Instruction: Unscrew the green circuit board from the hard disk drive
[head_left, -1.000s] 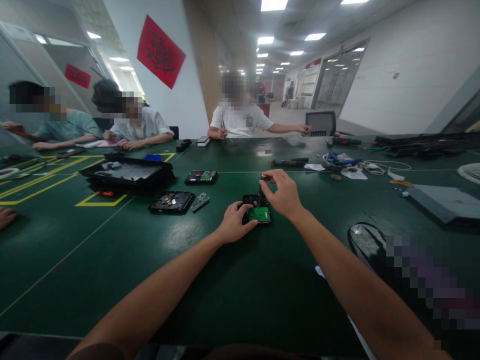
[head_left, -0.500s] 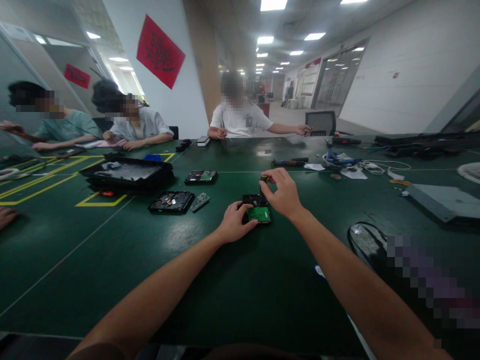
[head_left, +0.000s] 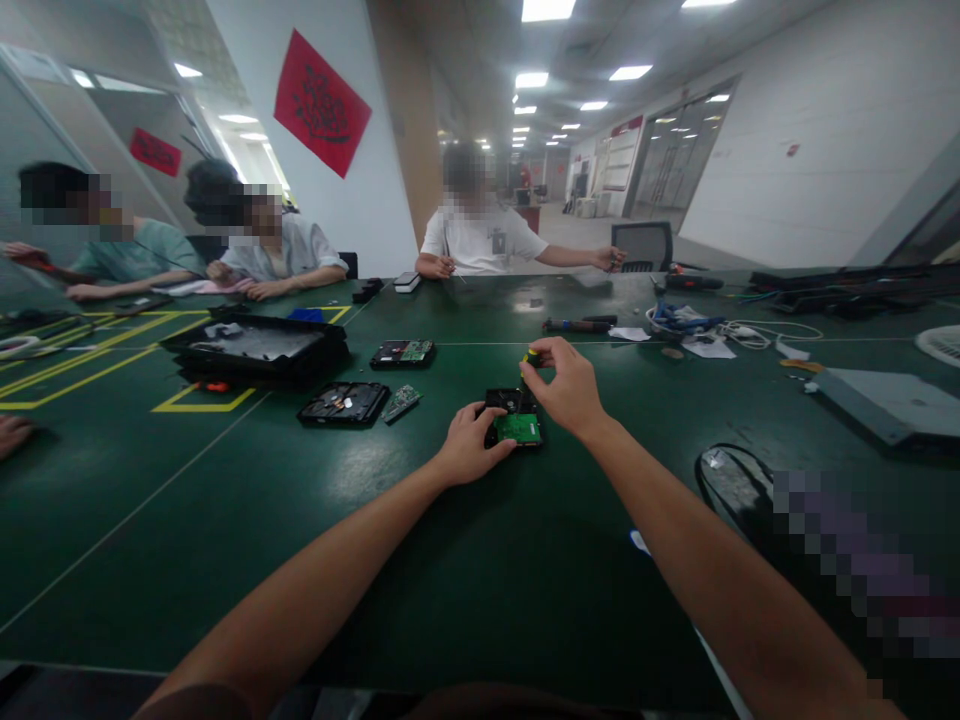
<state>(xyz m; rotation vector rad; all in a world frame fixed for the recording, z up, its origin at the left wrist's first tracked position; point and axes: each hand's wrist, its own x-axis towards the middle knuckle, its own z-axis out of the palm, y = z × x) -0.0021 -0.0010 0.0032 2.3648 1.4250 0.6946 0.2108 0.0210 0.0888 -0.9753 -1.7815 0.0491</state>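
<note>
A hard drive (head_left: 519, 430) with a green circuit board lies on the green table in front of me. My left hand (head_left: 474, 444) grips it from the left side, thumb by the board and fingers over the top edge. In my right hand (head_left: 562, 385), thumb and fingertips pinch the yellow-and-black handle of a screwdriver (head_left: 532, 357). The screwdriver stands upright above the drive. Its shaft is thin and partly hidden, so I cannot tell whether the tip touches a screw.
Left of my hands are an opened hard drive (head_left: 345, 403), a loose circuit board (head_left: 402, 403), another hard drive (head_left: 403, 353) and stacked black trays (head_left: 255, 345). A grey metal case (head_left: 885, 400) lies right, near cables (head_left: 772, 330). Several people sit around the table, one person (head_left: 480, 235) opposite.
More of the screwdriver's yellow handle shows, and my right-hand fingers have shifted slightly around it. My left hand and the hard drive stay in place.
</note>
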